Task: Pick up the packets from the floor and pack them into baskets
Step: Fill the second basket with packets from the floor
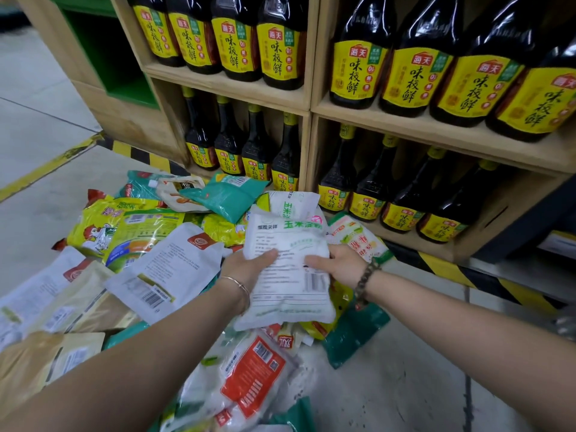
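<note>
Here, a white plastic packet printed with green characters (286,275) was held up over the heap of mixed packets (134,235) spread on the grey concrete floor (389,385). It was gripped at its left edge by the left hand (249,266), whose thumb was laid across the printed face while the fingers were hidden behind. Its right edge was clamped in the same manner by the right hand (338,266), thumb in front and fingers out of sight. A thin metal bangle (238,286) was worn on the left wrist and a dark beaded bracelet (367,277) on the right. A second white packet with the same green characters (291,204) was seen just behind the held one; whether it was touched by either hand could not be told. In the heap, a yellow packet with a rooster picture (93,232) was seen at the left, a teal packet (226,198) at the far side, and a white pouch with a red square logo (165,269) just beside the left hand. A flat green packet (355,335) was laid below the right wrist. Behind the heap, dark sauce bottles with yellow labels (358,73) were ranged on a pale wooden shelf unit (237,90), along whose foot black-and-yellow striped tape (442,266) was stuck.
</note>
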Demonstrator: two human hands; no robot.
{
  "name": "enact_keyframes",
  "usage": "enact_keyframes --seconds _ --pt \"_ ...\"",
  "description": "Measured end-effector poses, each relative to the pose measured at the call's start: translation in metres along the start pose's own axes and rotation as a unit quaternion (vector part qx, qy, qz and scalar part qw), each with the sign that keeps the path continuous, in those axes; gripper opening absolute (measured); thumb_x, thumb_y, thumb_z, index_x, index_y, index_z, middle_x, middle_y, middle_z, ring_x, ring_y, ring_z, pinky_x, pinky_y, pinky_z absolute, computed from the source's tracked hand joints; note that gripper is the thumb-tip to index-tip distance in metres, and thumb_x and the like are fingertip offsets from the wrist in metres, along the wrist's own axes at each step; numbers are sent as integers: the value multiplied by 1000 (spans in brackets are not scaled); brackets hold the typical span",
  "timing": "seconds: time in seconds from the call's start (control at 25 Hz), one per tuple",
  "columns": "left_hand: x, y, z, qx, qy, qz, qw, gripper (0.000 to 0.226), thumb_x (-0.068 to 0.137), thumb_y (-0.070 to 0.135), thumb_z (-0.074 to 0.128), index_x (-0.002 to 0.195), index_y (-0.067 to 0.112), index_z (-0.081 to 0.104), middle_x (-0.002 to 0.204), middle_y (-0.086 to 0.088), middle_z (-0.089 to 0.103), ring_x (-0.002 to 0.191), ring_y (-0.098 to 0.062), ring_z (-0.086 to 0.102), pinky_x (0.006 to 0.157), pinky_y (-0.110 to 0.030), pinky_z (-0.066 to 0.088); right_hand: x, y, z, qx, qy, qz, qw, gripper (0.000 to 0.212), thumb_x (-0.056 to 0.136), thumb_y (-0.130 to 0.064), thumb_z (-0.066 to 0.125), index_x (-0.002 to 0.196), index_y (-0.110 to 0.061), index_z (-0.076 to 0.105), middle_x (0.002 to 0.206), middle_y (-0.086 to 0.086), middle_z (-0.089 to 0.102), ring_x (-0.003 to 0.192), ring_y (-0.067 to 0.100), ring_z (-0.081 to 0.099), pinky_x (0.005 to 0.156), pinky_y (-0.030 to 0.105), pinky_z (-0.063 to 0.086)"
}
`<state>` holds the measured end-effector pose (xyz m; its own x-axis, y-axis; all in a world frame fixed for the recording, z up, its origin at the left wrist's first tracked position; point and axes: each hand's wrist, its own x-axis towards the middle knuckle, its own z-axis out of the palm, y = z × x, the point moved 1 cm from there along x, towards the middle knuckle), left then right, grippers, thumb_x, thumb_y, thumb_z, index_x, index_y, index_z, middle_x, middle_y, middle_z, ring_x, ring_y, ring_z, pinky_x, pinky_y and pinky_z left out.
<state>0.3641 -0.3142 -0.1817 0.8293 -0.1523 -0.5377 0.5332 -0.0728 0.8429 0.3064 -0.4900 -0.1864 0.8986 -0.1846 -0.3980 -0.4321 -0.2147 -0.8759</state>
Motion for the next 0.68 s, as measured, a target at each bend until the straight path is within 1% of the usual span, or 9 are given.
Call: enact_keyframes --seconds 0.08,0.16,0.2,0.32,0.4,0.44,0.52,0.6,0.68 --pt "6 5 -11 24 39 45 998 10 81 6 70 90 6 65 83 -10 67 51 -12 64 44 -20 51 22 6 -9 -52 56 36 996 51 89 -43 57 101 6 65 87 14 67 80 26 63 85 37 50" --pt "15 8 -21 39 54 62 996 10 83 5 68 92 4 66 90 -15 68 64 -20 65 58 -27 54 44 10 -22 -73 127 56 988 37 91 -38 57 89 -2 66 77 6 63 75 24 60 83 40 52" --pt "20 8 -26 35 56 66 996 11 84 5 67 95 3 66 91 -15 69 69 -24 66 62 -30 55 56 10 -28 -98 160 58 981 33 90 -32 58 87 -1 67 77 9 63 77 26 60 83 41 52" --pt "29 5 -34 29 73 80 994 17 85 6 65 101 0 65 92 -16 69 76 -28 67 63 -33 56 88 7 -38 -143 225 95 959 33 87 -19 60 100 11 64 97 28 64 93 37 62 82 41 52" --pt "32 2 -34 25 81 86 993 14 86 4 64 100 0 65 89 -15 69 74 -28 66 59 -30 56 105 6 -32 -157 189 150 958 28 87 -22 63 94 5 61 89 20 62 87 30 62 68 29 48" --pt "33 0 -33 21 80 86 993 11 86 3 62 98 2 65 85 -11 69 71 -25 66 54 -27 55 112 4 -28 -143 163 181 959 33 87 -25 65 104 2 59 96 15 61 94 27 61 69 26 45" --pt "39 -3 -34 30 76 85 993 10 87 2 61 96 4 65 80 -7 69 67 -21 66 50 -26 54 125 5 -22 -66 141 221 963 58 86 -31 67 130 1 48 122 15 57 113 27 56 82 30 45" --pt "49 -5 -34 55 80 94 991 12 86 4 62 98 3 66 81 -7 69 68 -19 66 54 -26 52 139 6 -19 -9 149 225 963 70 86 -41 64 138 -1 40 134 16 51 120 29 52 90 33 44" --pt "55 -3 -33 78 94 102 987 16 87 8 64 102 3 66 81 -4 67 68 -14 63 54 -22 49 147 9 -15 -9 153 225 962 72 85 -48 62 137 -1 42 131 17 53 117 30 55 83 32 47"
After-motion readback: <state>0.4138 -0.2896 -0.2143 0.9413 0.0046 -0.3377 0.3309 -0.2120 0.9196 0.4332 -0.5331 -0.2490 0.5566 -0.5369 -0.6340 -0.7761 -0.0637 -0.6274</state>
